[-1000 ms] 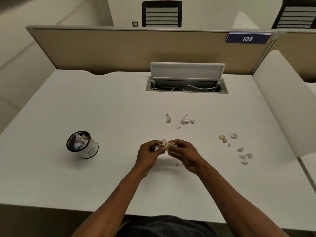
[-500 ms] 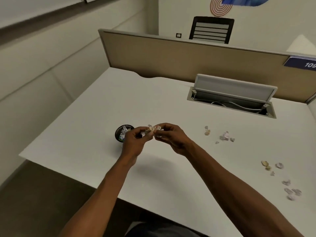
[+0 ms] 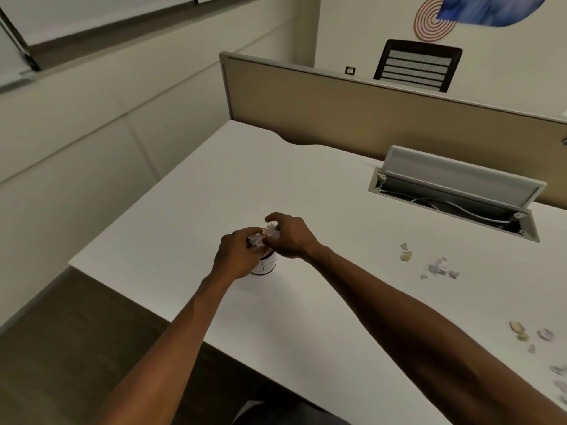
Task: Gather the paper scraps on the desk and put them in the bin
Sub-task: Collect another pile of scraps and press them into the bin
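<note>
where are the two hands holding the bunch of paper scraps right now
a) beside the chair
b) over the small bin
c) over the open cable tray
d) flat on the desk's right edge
b: the left hand and right hand pinch the bunch of scraps just above the small bin, which shows below them.

head cam | above, looks forward-down and leftward | close over desk (image 3: pixel 306 185)

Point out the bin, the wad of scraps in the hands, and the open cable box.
bin (image 3: pixel 266 266): head view, its white side wall below the hands.
wad of scraps (image 3: pixel 264 235): head view, crumpled paper between both hands.
cable box (image 3: pixel 466 174): head view, its raised grey lid.
</note>
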A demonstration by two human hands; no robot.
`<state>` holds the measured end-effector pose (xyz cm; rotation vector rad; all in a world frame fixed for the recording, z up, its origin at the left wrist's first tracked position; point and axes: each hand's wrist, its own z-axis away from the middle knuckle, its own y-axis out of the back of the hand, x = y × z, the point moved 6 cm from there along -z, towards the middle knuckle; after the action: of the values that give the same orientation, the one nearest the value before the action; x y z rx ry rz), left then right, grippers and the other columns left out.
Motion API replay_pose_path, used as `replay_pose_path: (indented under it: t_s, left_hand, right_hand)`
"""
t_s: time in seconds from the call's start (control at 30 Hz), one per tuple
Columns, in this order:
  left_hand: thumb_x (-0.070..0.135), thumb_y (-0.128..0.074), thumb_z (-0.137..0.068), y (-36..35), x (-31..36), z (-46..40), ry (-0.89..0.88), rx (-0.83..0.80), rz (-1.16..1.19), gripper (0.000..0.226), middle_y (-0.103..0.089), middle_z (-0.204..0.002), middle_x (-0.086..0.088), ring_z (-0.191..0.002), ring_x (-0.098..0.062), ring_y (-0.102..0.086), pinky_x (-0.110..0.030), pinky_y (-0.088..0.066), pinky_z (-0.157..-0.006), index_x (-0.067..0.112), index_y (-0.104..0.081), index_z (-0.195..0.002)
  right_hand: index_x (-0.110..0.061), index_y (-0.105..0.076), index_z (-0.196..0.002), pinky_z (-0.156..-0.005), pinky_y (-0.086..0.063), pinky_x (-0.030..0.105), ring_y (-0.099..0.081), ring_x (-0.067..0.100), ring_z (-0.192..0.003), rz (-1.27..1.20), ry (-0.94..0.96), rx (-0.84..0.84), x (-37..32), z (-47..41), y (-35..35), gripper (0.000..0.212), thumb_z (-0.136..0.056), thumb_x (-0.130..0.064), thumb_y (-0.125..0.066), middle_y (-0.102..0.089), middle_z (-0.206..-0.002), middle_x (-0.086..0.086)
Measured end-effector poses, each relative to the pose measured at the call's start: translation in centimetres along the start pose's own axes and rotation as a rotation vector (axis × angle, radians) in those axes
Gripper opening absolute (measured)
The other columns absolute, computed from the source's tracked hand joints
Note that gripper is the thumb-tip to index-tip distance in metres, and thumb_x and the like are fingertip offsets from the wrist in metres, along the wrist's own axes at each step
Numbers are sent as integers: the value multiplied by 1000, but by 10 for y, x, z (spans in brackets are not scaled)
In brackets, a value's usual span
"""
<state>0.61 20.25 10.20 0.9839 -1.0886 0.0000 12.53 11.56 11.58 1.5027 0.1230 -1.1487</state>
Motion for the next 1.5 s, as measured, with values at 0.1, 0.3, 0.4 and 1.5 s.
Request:
replay_pose_path:
  t_s: [0.1, 0.3, 0.4, 1.5]
  left_hand:
    - [30, -73, -85, 1, -1, -1, -16, 53, -19, 32, -75, -108, 0, -97, -21, -70, -19, -45, -66, 28, -70, -117]
    - [8, -70, -87, 6, -16, 0, -65, 121, -37, 37, -75, -112, -5, -101, -24, -72, -24, -52, -80, 19, -69, -122]
    - [7, -67, -90, 11, -23, -1, -85, 176, -38, 36, -75, -111, -5, -97, -22, -73, -26, -56, -79, 19, -68, -123]
    - [25, -45, -100, -39, -19, 5, -644, 116, -406, 38, -65, -135, -3, -136, -21, -45, -30, -21, -122, 12, -62, -132]
  right_hand:
    - [-17, -53, -136, -88, -57, 35, -67, 28, -106, 10, 18, 24, 0, 0, 1, 49, -89, -22, -63, -69, -120, 14]
    - [-19, -52, -136, -91, -58, 39, -67, 29, -107, -91, 27, -8, 4, -2, -2, 57, -81, -6, -62, -64, -125, 15]
    - [-17, -56, -133, -90, -57, 32, -68, 26, -110, -116, 62, 42, 6, -1, -2, 52, -85, 2, -57, -64, -127, 16]
    - [-23, -49, -143, -95, -50, 41, -44, 32, -130, 551, 96, -123, 94, 20, -69, 49, -96, -27, -59, -46, -149, 9]
